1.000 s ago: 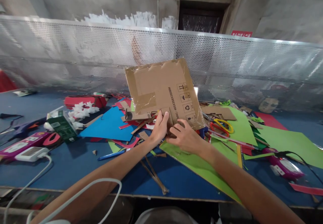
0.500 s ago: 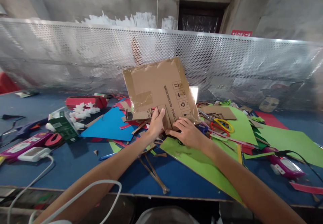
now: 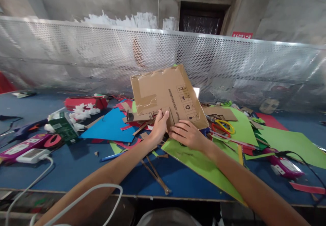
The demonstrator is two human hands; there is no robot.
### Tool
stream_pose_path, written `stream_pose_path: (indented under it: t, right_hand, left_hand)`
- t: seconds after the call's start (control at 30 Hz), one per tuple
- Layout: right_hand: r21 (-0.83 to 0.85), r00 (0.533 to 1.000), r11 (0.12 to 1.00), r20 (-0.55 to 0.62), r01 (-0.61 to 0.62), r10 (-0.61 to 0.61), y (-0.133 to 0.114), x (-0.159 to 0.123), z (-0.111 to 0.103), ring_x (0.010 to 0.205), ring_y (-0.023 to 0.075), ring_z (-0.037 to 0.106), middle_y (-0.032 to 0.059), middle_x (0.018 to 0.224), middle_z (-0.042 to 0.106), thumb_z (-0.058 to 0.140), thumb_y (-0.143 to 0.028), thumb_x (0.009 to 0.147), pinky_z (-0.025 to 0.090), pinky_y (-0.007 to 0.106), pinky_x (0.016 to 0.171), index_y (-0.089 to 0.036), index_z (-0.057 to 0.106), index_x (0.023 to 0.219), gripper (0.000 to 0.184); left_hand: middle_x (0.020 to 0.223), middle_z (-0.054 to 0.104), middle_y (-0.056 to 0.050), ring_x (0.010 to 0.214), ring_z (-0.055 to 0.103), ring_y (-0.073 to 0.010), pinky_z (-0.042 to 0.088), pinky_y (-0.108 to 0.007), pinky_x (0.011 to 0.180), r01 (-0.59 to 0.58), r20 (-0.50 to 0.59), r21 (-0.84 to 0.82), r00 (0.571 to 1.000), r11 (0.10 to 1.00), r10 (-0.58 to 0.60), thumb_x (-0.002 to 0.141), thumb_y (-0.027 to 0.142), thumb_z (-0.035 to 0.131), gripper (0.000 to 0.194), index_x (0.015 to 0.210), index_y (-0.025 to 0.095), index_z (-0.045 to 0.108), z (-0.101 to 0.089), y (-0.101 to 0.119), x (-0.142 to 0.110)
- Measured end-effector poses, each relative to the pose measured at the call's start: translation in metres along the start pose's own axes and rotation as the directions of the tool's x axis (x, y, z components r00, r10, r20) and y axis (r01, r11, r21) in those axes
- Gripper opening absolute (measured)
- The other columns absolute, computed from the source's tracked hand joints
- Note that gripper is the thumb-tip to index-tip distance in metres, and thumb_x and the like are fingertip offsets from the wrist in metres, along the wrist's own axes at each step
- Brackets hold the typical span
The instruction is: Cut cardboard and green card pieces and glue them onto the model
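A brown cardboard sheet [image 3: 165,95] with tape patches and printed shipping symbols stands tilted up over the paper scraps. My left hand [image 3: 159,128] grips its lower edge, thumb on the front face. My right hand [image 3: 187,134] is closed on the same lower edge just to the right, fingers curled over it. Both hands sit above a large green paper sheet [image 3: 201,165] that lies on the blue table [image 3: 76,165].
A blue paper triangle [image 3: 110,126], a green carton [image 3: 63,127], a red box [image 3: 84,102] and white paper bits lie left. Glue guns [image 3: 282,165] [image 3: 25,144] with cords sit at both sides. Scissors [image 3: 221,127], cardboard strips and green sheets clutter the right. A perforated metal screen [image 3: 76,56] runs behind.
The cardboard sheet has tipped slightly back down and to the right after leaning left. Both hands keep their hold on its lower edge.
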State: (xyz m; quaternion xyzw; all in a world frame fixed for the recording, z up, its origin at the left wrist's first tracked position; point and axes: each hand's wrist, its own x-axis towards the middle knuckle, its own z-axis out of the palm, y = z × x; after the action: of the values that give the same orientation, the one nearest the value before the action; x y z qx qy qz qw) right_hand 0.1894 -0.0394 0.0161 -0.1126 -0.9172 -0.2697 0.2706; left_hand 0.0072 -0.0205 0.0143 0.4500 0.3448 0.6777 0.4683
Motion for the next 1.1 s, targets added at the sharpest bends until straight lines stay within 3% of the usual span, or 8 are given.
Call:
stream_pose_path:
  t: [0.3, 0.6, 0.77, 0.83, 0.9, 1.0, 1.03, 1.1]
  right_hand:
    - [0.014, 0.999, 1.000, -0.045, -0.016, 0.017, 0.002, -0.001, 0.005, 0.120, 0.0215, 0.060, 0.0067, 0.128, 0.074, 0.054, -0.014, 0.104, 0.044, 0.047, 0.115, -0.021, 0.073, 0.119, 0.025]
    - [0.010, 0.999, 0.999, -0.005, -0.038, 0.038, 0.004, -0.001, 0.006, 0.121, 0.0210, 0.058, 0.0063, 0.130, 0.072, 0.057, -0.016, 0.103, 0.044, 0.047, 0.116, -0.023, 0.072, 0.121, 0.025]
    - [0.001, 1.000, 1.000, -0.010, -0.006, 0.006, 0.007, 0.001, -0.006, 0.133, 0.0230, 0.053, 0.0081, 0.140, 0.067, 0.055, -0.017, 0.103, 0.039, 0.047, 0.120, -0.022, 0.069, 0.128, 0.028]
    - [0.030, 0.992, 0.996, -0.087, -0.085, 0.087, 0.016, -0.004, -0.018, 0.132, 0.0235, 0.055, 0.0093, 0.140, 0.066, 0.056, -0.018, 0.102, 0.041, 0.047, 0.118, -0.022, 0.068, 0.129, 0.030]
    - [0.088, 0.937, 0.954, -0.185, -0.285, 0.297, 0.033, -0.015, -0.030, 0.124, 0.0244, 0.060, 0.0102, 0.133, 0.069, 0.055, -0.018, 0.100, 0.046, 0.047, 0.111, -0.023, 0.068, 0.127, 0.030]
    - [0.185, 0.756, 0.794, -0.241, -0.580, 0.608, 0.065, -0.041, -0.045, 0.108, 0.0269, 0.065, 0.0109, 0.110, 0.075, 0.052, -0.021, 0.100, 0.052, 0.046, 0.100, -0.020, 0.071, 0.115, 0.024]
    - [0.206, 0.692, 0.721, -0.202, -0.662, 0.693, 0.075, -0.051, -0.047, 0.102, 0.0268, 0.067, 0.0113, 0.106, 0.075, 0.051, -0.022, 0.100, 0.053, 0.044, 0.094, -0.018, 0.071, 0.111, 0.022]
    - [0.207, 0.577, 0.552, 0.091, -0.808, 0.811, 0.090, -0.070, -0.049, 0.089, 0.0235, 0.070, 0.0100, 0.100, 0.076, 0.054, -0.023, 0.099, 0.055, 0.035, 0.081, -0.017, 0.071, 0.108, 0.020]
  left_hand:
    - [0.119, 0.074, -0.007, 0.118, 0.069, -0.0265, 0.053, -0.046, 0.108, 0.120, 0.021, -0.149, 0.993, 0.981, -0.118, 0.087, 0.041, 0.071, 0.032, 0.111, 0.023, 0.061, 0.003, 0.001, -0.004]
    - [0.120, 0.075, -0.007, 0.123, 0.067, -0.0266, 0.051, -0.045, 0.111, -0.003, 0.041, -0.126, 0.999, 0.992, 0.008, 0.082, 0.048, 0.077, 0.040, 0.111, 0.024, 0.066, 0.003, -0.010, -0.004]
    - [0.113, 0.077, -0.008, 0.115, 0.070, -0.0278, 0.055, -0.044, 0.106, 0.059, 0.000, -0.122, 0.998, 0.991, -0.060, 0.082, 0.042, 0.077, 0.034, 0.106, 0.022, 0.065, -0.006, -0.008, 0.007]
    - [0.111, 0.078, -0.008, 0.112, 0.072, -0.0280, 0.057, -0.046, 0.104, 0.080, -0.020, -0.164, 0.996, 0.983, -0.084, 0.082, 0.038, 0.076, 0.035, 0.110, 0.020, 0.066, -0.014, -0.003, 0.017]
    - [0.109, 0.079, -0.008, 0.112, 0.073, -0.0280, 0.058, -0.046, 0.103, 0.076, -0.047, -0.176, 0.995, 0.981, -0.086, 0.083, 0.033, 0.075, 0.029, 0.107, 0.020, 0.067, -0.024, 0.002, 0.028]
    - [0.103, 0.080, -0.007, 0.112, 0.073, -0.0273, 0.057, -0.047, 0.104, 0.056, -0.087, -0.163, 0.994, 0.985, -0.070, 0.082, 0.029, 0.074, 0.023, 0.103, 0.020, 0.069, -0.042, 0.008, 0.045]
    - [0.102, 0.080, -0.007, 0.113, 0.073, -0.0270, 0.057, -0.047, 0.105, 0.044, -0.096, -0.159, 0.994, 0.986, -0.060, 0.082, 0.028, 0.073, 0.022, 0.102, 0.019, 0.069, -0.047, 0.010, 0.050]
    - [0.103, 0.080, -0.007, 0.114, 0.072, -0.0264, 0.056, -0.047, 0.106, 0.034, -0.097, -0.143, 0.994, 0.989, -0.049, 0.084, 0.025, 0.072, 0.019, 0.102, 0.019, 0.070, -0.057, 0.012, 0.057]
